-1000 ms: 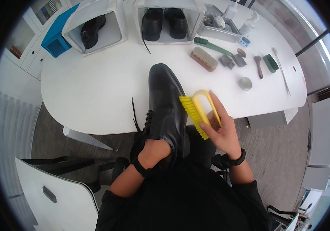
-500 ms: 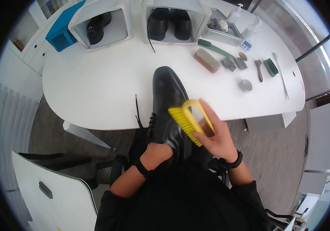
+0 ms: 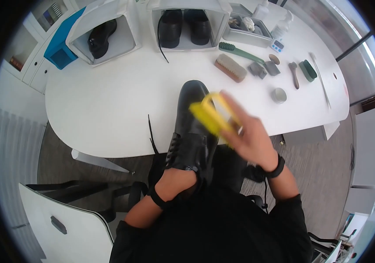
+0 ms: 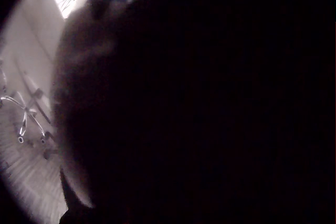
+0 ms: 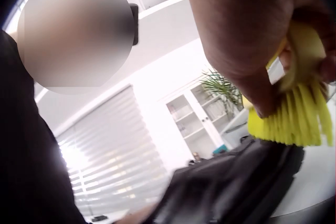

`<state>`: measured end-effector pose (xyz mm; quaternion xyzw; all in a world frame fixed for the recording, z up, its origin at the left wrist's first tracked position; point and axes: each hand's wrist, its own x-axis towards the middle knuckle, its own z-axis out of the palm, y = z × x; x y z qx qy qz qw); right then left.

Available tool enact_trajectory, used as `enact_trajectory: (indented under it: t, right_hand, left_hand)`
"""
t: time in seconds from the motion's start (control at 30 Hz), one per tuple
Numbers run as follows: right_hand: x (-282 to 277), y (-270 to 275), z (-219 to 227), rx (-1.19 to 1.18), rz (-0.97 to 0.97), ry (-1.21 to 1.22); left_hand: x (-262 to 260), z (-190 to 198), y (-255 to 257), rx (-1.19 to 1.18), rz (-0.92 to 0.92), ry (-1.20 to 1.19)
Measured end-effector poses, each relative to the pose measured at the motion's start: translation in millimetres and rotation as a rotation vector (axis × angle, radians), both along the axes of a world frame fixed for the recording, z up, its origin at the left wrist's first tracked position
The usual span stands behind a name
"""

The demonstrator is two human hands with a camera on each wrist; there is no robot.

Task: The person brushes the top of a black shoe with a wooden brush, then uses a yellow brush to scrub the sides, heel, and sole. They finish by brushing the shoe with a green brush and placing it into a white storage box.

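A black lace-up leather shoe (image 3: 191,147) is tilted up against the table's near edge, its toe over the tabletop. My left hand (image 3: 175,180) reaches into the shoe's opening, its fingers hidden inside; darkness fills most of the left wrist view. In my right hand (image 3: 252,139) I grip a yellow scrubbing brush (image 3: 209,117) by its looped handle, blurred by motion. The bristles overlap the shoe's right side in the head view. Seen from the right wrist, the yellow bristles (image 5: 294,119) hang close over the shoe (image 5: 226,182). A loose lace (image 3: 150,131) lies left of it.
Two white boxes with black shoes (image 3: 170,30) stand at the back. Rightward lie a wooden brush (image 3: 230,68), a green long-handled brush (image 3: 242,53), a round tin (image 3: 279,95), a small green brush (image 3: 308,71) and a metal tray (image 3: 249,38). A chair (image 3: 65,219) stands at left.
The yellow brush swept left and down across the shoe, then moved up toward the toe with my right hand. The shoe's toe now sits lower and slightly right; my left hand stays inside it.
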<state>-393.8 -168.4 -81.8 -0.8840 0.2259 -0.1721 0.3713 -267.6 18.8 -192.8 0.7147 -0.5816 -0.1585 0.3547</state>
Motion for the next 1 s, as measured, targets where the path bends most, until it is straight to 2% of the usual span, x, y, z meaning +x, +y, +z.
enact_trajectory:
  t: [0.03, 0.07, 0.17, 0.2, 0.3, 0.37, 0.43, 0.47, 0.53, 0.63, 0.73, 0.8, 0.83, 0.87, 0.93, 1.0]
  right_hand:
    - [4, -6, -3, -0.057, -0.091, 0.05]
    - [6, -16, -8, -0.237, -0.157, -0.03]
    - [5, -17, 10, -0.11, -0.171, -0.057]
    - [2, -12, 13, -0.041, -0.029, -0.074]
    - [9, -5, 3, -0.106, 0.229, -0.127]
    - [13, -10, 0, -0.129, 0.229, -0.07]
    - [22, -23, -1, -0.213, -0.159, 0.015]
    - [21, -23, 5, -0.217, -0.152, 0.013]
    - [19, -19, 18, -0.078, -0.056, -0.062]
    - [14, -2, 16, -0.104, 0.261, -0.078]
    - [18, -3, 3, -0.132, 0.309, -0.007]
    - [25, -16, 2, -0.226, -0.075, 0.053]
    - [27, -20, 3, -0.404, -0.167, 0.018]
    - [27, -21, 6, -0.412, -0.162, 0.018]
    - [24, -20, 11, -0.37, -0.036, -0.049]
    - [24, -9, 18, -0.345, 0.018, -0.01]
  left_hand:
    - [-2, -1, 0, -0.07, 0.031, -0.076]
    - [-3, 0, 0, -0.072, 0.032, -0.076]
    - [-1, 6, -4, -0.015, 0.023, -0.103]
    - [-1, 6, -4, -0.044, 0.021, -0.125]
    - [-1, 4, -4, -0.034, -0.003, -0.136]
    - [-1, 0, -3, 0.008, -0.02, -0.127]
    - [-3, -5, -1, 0.008, 0.006, -0.083]
    - [-3, -5, -1, 0.004, 0.013, -0.084]
    - [-4, -5, -3, -0.086, 0.061, -0.11]
    - [0, 0, -6, -0.04, -0.002, 0.01]
    - [0, 9, -8, 0.035, 0.013, 0.039]
    - [-1, 0, -4, -0.031, 0.003, -0.037]
    - [-1, -3, -3, -0.097, -0.008, -0.117]
    - [-3, -3, -2, -0.105, -0.003, -0.116]
    - [-5, -2, -3, -0.1, 0.032, -0.095]
    - [-3, 4, -7, -0.068, 0.003, -0.098]
